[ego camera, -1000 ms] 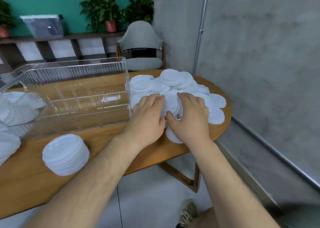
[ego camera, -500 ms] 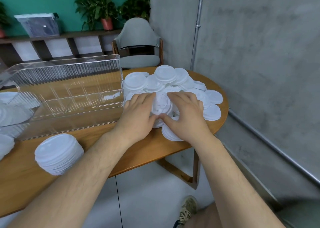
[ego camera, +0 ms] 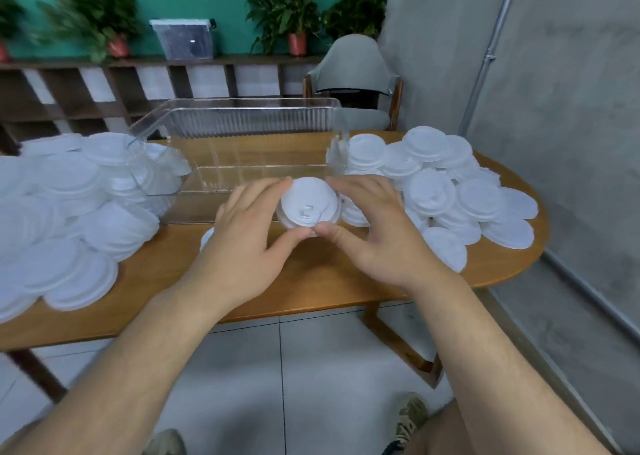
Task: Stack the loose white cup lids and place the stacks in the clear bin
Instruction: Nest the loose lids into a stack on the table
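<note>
Left hand [ego camera: 249, 243] & right hand [ego camera: 377, 236] are gripping a small lid stack [ego camera: 308, 207], fingers curling round its rim, just in front of the clear bin [ego camera: 242, 108]. Loose lids [ego camera: 433, 184] are piling up right of it.

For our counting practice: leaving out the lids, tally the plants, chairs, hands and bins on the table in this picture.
Plants: 4
Chairs: 1
Hands: 2
Bins on the table: 1
Total: 8
Lids: too many, too blurred to count.
</note>
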A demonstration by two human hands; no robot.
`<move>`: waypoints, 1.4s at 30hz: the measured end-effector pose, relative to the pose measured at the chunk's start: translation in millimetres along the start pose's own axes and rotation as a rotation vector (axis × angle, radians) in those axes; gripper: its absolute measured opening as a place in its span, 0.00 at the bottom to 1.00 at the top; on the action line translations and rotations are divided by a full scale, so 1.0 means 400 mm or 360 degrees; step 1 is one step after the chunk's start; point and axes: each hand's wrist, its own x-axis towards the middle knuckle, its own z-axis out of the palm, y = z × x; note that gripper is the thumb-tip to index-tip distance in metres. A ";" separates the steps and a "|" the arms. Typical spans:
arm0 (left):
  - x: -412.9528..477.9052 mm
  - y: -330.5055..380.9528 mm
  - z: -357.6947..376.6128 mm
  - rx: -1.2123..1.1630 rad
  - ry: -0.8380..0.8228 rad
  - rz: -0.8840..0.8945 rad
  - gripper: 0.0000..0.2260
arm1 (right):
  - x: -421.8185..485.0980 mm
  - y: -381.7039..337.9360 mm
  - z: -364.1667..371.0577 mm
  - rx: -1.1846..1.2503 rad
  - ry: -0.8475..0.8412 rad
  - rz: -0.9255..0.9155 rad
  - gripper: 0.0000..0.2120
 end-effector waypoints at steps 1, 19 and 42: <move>-0.017 -0.021 -0.018 -0.0050 0.0014 -0.0037 0.30 | 0.007 -0.018 0.022 0.0031 -0.0024 -0.0019 0.28; -0.123 -0.277 -0.062 -0.0708 -0.0095 -0.0480 0.29 | 0.062 -0.120 0.231 0.0187 -0.0383 0.0079 0.29; -0.114 -0.151 -0.040 -0.0219 0.0363 -0.0006 0.18 | 0.016 -0.118 0.177 -0.0082 -0.0152 -0.0032 0.22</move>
